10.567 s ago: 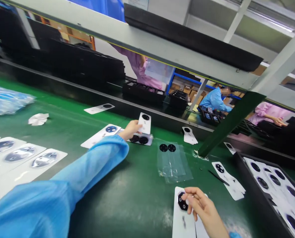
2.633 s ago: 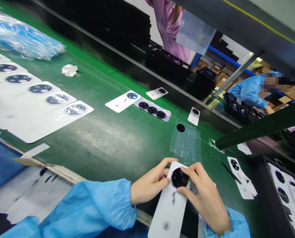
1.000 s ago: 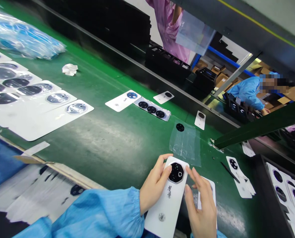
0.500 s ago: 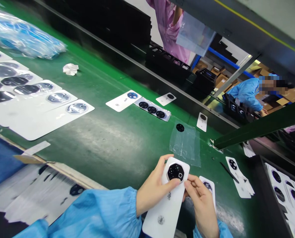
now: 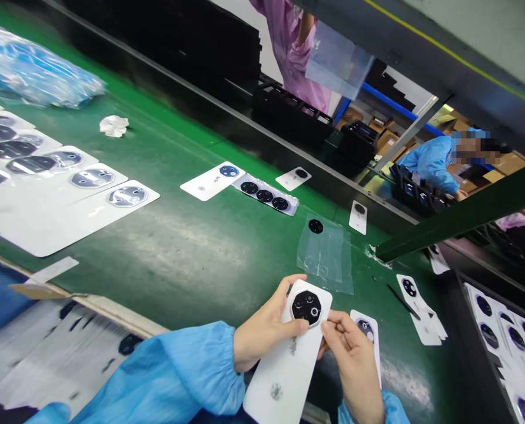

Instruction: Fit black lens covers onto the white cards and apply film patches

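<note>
Head view shows the left hand (image 5: 262,335) closed round the edge of a white phone back cover (image 5: 286,359), held just above the near edge of the green bench (image 5: 192,247), while the right hand (image 5: 353,365) pinches at the cover's rim beside the black camera ring (image 5: 306,306). Doing this well likely means keeping the left grip firm on the edges only, fingertips off the lens faces, and working the rim evenly so the ring sits flush.
</note>
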Available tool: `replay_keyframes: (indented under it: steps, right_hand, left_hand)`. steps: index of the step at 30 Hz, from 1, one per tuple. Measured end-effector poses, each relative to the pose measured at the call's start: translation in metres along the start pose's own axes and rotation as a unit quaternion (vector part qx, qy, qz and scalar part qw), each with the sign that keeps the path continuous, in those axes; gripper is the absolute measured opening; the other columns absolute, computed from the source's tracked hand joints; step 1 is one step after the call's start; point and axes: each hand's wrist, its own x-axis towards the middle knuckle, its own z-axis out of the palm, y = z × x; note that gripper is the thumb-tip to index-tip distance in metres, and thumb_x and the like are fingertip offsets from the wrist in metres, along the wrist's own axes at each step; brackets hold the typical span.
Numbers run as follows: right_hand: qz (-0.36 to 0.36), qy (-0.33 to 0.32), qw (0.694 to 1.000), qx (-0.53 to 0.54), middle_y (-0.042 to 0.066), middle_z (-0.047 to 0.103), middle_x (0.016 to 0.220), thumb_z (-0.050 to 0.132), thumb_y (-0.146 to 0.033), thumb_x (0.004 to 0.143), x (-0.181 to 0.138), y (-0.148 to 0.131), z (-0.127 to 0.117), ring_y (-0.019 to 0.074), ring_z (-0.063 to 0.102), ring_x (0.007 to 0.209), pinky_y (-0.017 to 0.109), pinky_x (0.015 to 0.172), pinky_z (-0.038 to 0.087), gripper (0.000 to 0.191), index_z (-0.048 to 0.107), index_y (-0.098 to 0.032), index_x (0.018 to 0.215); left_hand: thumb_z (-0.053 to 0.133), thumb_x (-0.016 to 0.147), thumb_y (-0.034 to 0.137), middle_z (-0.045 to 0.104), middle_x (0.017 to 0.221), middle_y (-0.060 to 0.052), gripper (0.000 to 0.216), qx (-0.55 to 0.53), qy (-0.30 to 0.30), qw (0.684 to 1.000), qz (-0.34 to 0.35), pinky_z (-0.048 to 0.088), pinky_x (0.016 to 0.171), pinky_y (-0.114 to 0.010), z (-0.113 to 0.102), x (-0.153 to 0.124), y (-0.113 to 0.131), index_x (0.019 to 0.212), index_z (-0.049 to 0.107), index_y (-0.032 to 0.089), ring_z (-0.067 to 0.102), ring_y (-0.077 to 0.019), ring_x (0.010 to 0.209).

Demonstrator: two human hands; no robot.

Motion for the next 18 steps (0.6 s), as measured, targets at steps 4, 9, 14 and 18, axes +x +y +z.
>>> replay_keyframes:
  steps: [4, 9, 14, 18]
  right_hand:
    - [0.001, 0.001, 1.0, 0.02, -0.001, 0.058, 0.063, 0.064, -0.042, 0.077, 0.001, 0.0, 0.002, 0.0121, 0.054, 0.054, 0.024, 0.051, 0.047, 0.028, 0.061, -0.017, 0.088]
    - [0.028, 0.0, 0.998, 0.065, -0.005, 0.051, 0.058, 0.065, -0.043, 0.075, 0.007, 0.008, 0.005, 0.0081, 0.047, 0.05, 0.018, 0.047, 0.037, 0.028, 0.057, -0.017, 0.081]
    - [0.043, 0.044, 0.994, 0.094, -0.008, 0.04, 0.052, 0.063, -0.047, 0.076, 0.009, 0.019, 0.008, 0.0071, 0.038, 0.044, 0.018, 0.042, 0.03, 0.034, 0.047, -0.019, 0.068]
    - [0.04, 0.07, 0.99, 0.113, -0.009, 0.034, 0.053, 0.064, -0.047, 0.075, 0.007, 0.023, 0.009, 0.0067, 0.031, 0.047, 0.018, 0.043, 0.027, 0.04, 0.038, -0.02, 0.062]
  left_hand:
    - [0.07, 0.072, 0.037, 0.061, 0.088, -0.001, 0.08, 0.016, -0.012, 1.0, -0.011, 0.049, 0.056, -0.025, -0.001, -0.003, 0.004, 0.132, 0.017, 0.029, 0.061, -0.013, 0.061]
    - [0.062, 0.079, 0.037, 0.061, 0.091, -0.004, 0.071, 0.054, -0.026, 0.998, 0.0, 0.048, 0.055, -0.024, 0.002, -0.005, 0.006, 0.133, 0.017, 0.026, 0.062, -0.015, 0.064]
    - [0.064, 0.077, 0.039, 0.06, 0.093, -0.002, 0.055, 0.074, -0.016, 0.997, 0.028, 0.046, 0.058, -0.024, 0.004, -0.005, 0.008, 0.12, 0.033, 0.025, 0.059, -0.0135, 0.068]
    - [0.06, 0.079, 0.043, 0.059, 0.082, 0.0, 0.033, 0.105, 0.044, 0.993, 0.033, 0.042, 0.066, -0.024, 0.009, -0.002, 0.012, 0.097, 0.048, 0.018, 0.055, -0.0123, 0.072]
